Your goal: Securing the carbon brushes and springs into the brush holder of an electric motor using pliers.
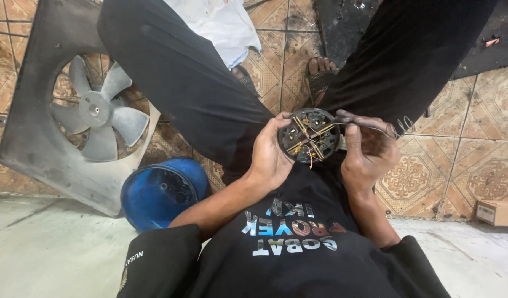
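Round brush-holder plate (311,136) cradled by my left hand (269,157), face-up for access; right hand (366,149) fingers pinching spring wire (387,130) onto it.

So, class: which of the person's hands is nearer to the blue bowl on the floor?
Left. The left hand holds the round part a short way up and right of the blue bowl; the right hand is farther right, beyond the part.
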